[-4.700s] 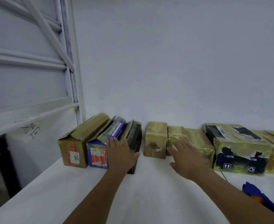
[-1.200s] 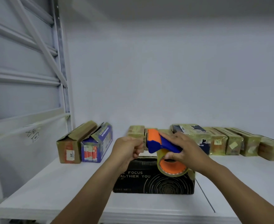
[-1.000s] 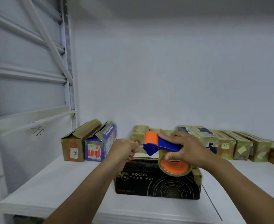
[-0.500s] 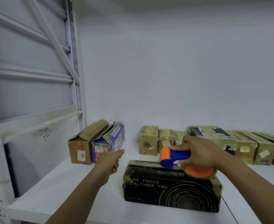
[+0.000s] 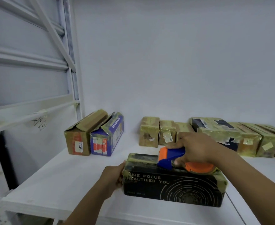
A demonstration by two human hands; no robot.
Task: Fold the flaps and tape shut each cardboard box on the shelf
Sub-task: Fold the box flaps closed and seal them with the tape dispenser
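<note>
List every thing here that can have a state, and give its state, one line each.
black box, flaps down, tape on its ends
dispenser, pressed on the black box's top
right hand, grips the dispenser
left hand, grips the black box's left end
brown box, flaps down, not flat
purple box, top flap ajar
back row, taped shut

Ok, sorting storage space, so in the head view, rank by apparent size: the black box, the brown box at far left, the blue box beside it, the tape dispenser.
1. black box, though nearest the camera.
2. brown box and blue box: look alike, unranked.
3. tape dispenser, partly hidden by the right hand.
</note>
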